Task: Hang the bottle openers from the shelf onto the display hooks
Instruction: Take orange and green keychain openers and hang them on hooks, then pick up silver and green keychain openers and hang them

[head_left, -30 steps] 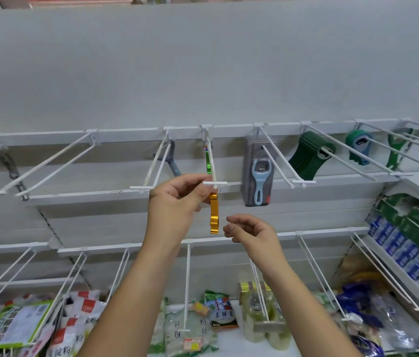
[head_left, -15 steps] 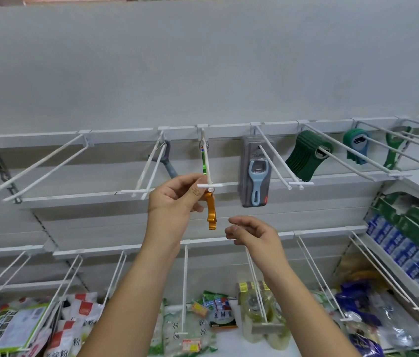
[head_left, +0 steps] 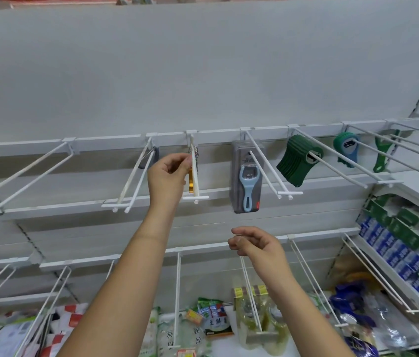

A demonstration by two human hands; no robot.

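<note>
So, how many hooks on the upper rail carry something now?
6, left to right: grey opener, gold opener at the left hand, blue packs, dark green stack, teal opener, light green one. The left edge may hide more.

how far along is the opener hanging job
Done: blue-handled packaged openers and dark green openers are hung. In hand: left hand pinches the gold metal opener along a white wire hook. Right hand is empty. Left: no loose openers visible.
</note>
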